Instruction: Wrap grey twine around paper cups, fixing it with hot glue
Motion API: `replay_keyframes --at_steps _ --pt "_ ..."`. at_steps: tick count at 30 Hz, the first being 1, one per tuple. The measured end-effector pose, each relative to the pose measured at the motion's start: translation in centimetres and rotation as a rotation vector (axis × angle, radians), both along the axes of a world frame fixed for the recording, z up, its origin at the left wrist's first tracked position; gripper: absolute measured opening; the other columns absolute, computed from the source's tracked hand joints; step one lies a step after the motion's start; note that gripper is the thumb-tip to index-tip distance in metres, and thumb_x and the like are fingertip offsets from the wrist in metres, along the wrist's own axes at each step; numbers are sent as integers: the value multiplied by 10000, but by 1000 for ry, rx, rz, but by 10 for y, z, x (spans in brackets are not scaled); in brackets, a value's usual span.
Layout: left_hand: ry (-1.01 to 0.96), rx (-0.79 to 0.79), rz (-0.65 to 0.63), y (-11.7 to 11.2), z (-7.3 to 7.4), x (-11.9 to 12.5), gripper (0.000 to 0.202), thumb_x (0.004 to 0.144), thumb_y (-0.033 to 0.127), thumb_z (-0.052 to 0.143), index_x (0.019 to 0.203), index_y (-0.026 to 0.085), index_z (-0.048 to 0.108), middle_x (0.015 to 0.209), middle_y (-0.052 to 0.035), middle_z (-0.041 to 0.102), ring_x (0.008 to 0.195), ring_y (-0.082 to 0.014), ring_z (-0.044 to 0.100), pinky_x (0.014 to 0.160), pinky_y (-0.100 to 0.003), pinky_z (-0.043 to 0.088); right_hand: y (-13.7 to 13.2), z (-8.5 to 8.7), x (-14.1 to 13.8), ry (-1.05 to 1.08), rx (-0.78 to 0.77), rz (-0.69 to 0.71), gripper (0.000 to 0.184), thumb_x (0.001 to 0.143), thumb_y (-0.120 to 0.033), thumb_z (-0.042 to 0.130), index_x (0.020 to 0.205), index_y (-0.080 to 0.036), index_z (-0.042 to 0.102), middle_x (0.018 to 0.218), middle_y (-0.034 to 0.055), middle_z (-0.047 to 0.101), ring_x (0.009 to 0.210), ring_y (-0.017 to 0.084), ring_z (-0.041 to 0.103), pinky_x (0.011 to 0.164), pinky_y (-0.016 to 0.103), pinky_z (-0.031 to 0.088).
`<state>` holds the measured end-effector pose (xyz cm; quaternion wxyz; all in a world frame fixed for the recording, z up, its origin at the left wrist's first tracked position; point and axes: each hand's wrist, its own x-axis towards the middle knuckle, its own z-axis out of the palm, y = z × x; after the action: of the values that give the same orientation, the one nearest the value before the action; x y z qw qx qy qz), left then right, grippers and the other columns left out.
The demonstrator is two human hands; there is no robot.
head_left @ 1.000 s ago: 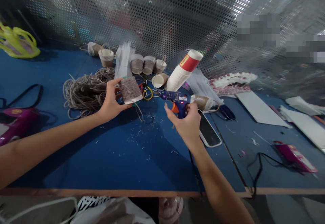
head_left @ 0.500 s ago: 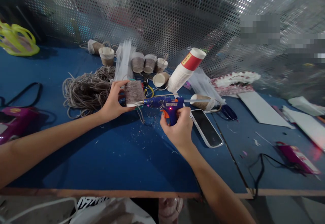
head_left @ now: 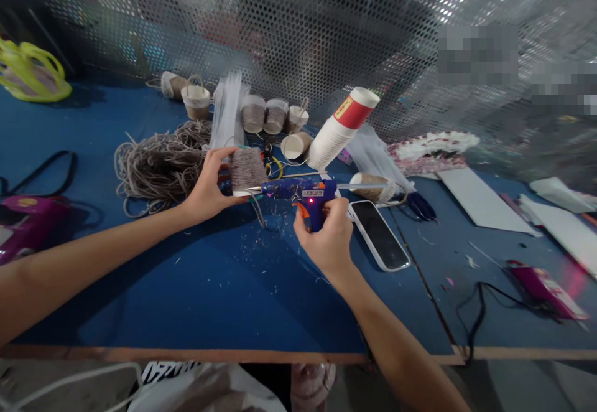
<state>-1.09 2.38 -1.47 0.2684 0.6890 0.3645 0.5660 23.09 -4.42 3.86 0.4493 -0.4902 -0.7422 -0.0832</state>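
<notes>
Grey cup (head_left: pixel 248 169): wound with cord, in the left hand's hold, its white edge lowest; I can't tell whether it rests on anything.
Left hand (head_left: pixel 216 178): curved half open around the cup, fingers on its upper side, thumb along the bottom.
Right hand (head_left: pixel 326 228): wrapped around the grip of the glue gun (head_left: pixel 308 195), fingers near the orange trigger (head_left: pixel 304 211); whether it is pressed, I can't tell.
Nozzle (head_left: pixel 254 188): pointing at the left hand, touching the cup's lower edge or just short of it.
Red light (head_left: pixel 311 200): lit just above the right hand's fingers, so the tip may well be hot.
Burn risk: the left thumb sits just beside the nozzle; a roll of the cup or a slip by the right hand could bring them together.
Glue risk: too hard a squeeze could flood the edge and run onto that thumb.
Loose cord (head_left: pixel 257 211): hanging between the hands; it could catch glue if the gun dips.
Phone (head_left: pixel 381 236): on the counter (head_left: pixel 280 312), just beside the right hand, exposed to drips if the gun swings back.
</notes>
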Motion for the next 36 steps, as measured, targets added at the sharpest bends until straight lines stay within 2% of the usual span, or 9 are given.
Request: replay_keyframes --at_steps 11,21,36 --pt "-65 -50 -40 1 -2 1 866 597 310 911 1324 310 442 1312 -81 465 1071 -209 608 910 -374 608 -2 3 1 10 -106 -52 303 780 -283 603 867 -265 313 690 -45 473 517 132 504 462 286 413" --pt "-71 -41 -62 1 -2 0 845 649 362 890 1342 292 411 1382 -113 450 1148 -245 615 959 -403 599 -1 6 2 4 -52 -73 339 779 -272 608 831 -272 273 657 -64 443 476 117 481 430 267 381" --pt "-121 -45 -116 4 -5 -2 859 664 307 871 1358 320 366 1413 -113 446 1188 -259 627 959 -405 600 2 5 11 23 -57 -129 312 778 -273 603 847 -275 299 670 -55 452 517 142 511 463 295 400"
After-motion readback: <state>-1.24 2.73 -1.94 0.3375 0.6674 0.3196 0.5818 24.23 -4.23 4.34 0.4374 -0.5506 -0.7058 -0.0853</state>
